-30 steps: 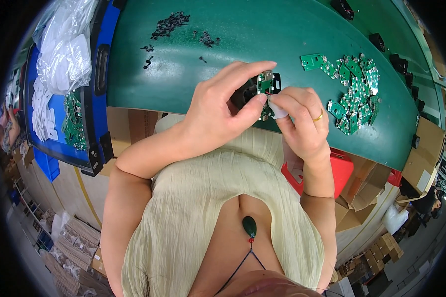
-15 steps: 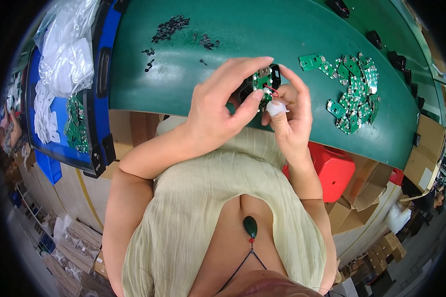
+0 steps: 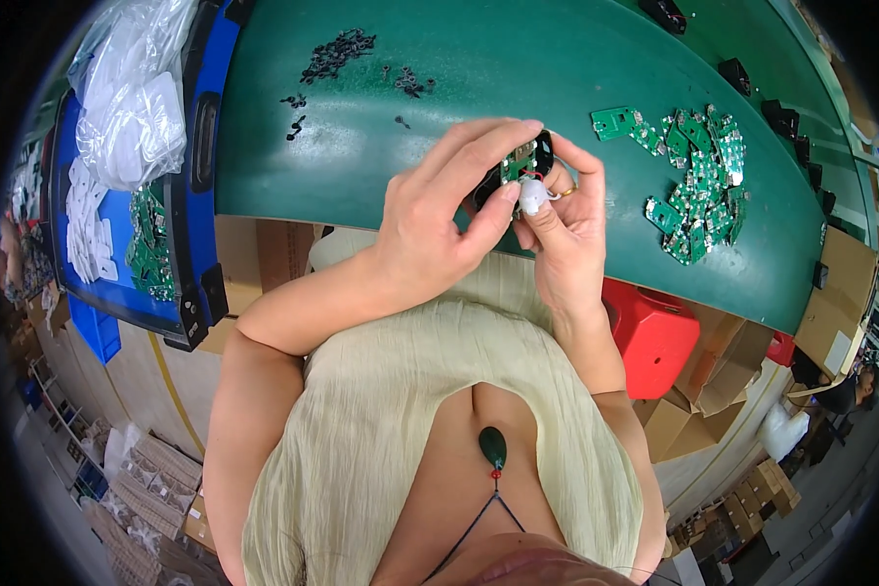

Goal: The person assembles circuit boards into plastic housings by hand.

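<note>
Above the table's near edge, both my hands are closed round a black plastic housing [image 3: 543,148] with a green circuit board [image 3: 520,161] in it. My left hand [image 3: 430,195] grips it from the left, fingers over the far side and thumb at the board's near end. From the right, my right hand [image 3: 571,215] holds it. A white covering [image 3: 534,195] wraps the right thumb, which presses on the board beside a short red wire [image 3: 533,176]. The thumbs and fingers hide much of the housing.
A pile of green circuit boards [image 3: 698,186] lies on the green table [image 3: 293,186] at the right. Small black parts [image 3: 337,54] are scattered at the far left. A blue crate [image 3: 205,244] with boards and plastic bags stands left. Black housings [image 3: 735,76] line the far right; a red stool [image 3: 654,337] is below.
My right thumb has shifted up and left onto the board, covering part of the red wire. My left fingers have moved slightly, and the housing stays in both hands.
</note>
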The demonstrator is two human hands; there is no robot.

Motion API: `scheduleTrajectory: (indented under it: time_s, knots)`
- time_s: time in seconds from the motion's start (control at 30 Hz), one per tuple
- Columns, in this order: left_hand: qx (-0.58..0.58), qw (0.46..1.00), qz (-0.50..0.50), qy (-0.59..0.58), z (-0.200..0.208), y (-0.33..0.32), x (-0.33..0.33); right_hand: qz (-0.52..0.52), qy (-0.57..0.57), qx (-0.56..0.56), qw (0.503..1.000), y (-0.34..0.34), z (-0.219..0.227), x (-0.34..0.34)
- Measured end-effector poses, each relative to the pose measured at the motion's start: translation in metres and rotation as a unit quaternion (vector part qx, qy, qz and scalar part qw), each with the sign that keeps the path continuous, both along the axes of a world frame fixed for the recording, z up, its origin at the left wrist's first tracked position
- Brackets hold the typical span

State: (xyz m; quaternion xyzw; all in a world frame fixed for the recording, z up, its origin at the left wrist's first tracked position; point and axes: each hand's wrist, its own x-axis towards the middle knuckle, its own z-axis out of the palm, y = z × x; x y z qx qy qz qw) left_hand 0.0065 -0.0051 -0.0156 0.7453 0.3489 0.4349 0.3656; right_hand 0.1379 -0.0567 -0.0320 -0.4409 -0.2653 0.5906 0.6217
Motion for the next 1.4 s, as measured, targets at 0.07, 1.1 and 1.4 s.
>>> scheduleTrajectory:
  time_s: [0.07, 1.1, 1.4]
  knots:
    - [0.021, 1.000, -0.002, 0.005, -0.001, 0.000, 0.000, 0.001, 0.006, -0.016, 1.000, 0.001, 0.001, 0.000]
    - [-0.451, 0.877, -0.158, -0.046, 0.020, 0.002, -0.011, 0.044, -0.540, 0.359, 0.760, 0.007, 0.010, 0.047]
    - [-0.391, 0.912, -0.121, -0.034, 0.025, -0.004, -0.009, 0.009, -0.515, 0.364, 0.776, 0.003, 0.013, 0.045]
